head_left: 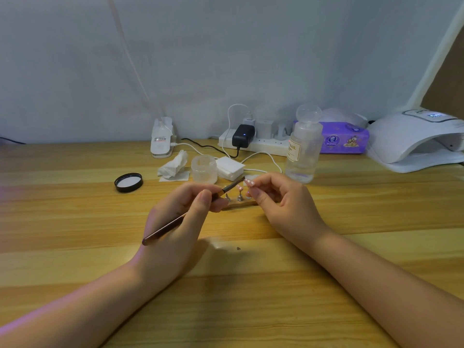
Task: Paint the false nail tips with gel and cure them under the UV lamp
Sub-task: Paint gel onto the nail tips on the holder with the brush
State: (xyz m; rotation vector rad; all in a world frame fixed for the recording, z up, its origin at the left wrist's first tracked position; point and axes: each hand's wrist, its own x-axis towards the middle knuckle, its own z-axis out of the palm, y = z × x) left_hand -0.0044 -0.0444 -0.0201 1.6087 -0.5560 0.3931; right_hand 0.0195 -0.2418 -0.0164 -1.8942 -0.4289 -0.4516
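Here we work at a wooden table [75, 217], with the white UV lamp [411, 139] at its far right and a purple tissue pack [346, 141] just left of it. A white power strip [253, 144] lies along the far edge, a black adapter [243, 135] plugged into it, and a white clip lamp base [162, 139] stands further left. A clear pump bottle [304, 146] stands near the middle right. Nearer us sit a frosted jar [204, 169], a stack of white pads [229, 167] touching its right side, a crumpled tissue [173, 165] to its left, and a black lid [128, 182] further left. Our left hand [185, 222] grips a brown brush [190, 212] between thumb and fingers, its bristle end pointing far and right. Our right hand [276, 199] pinches something small and white at its fingertips; we cannot tell what. Between the hands, a small stand [239, 200] on the table carries the nail tips [239, 188]
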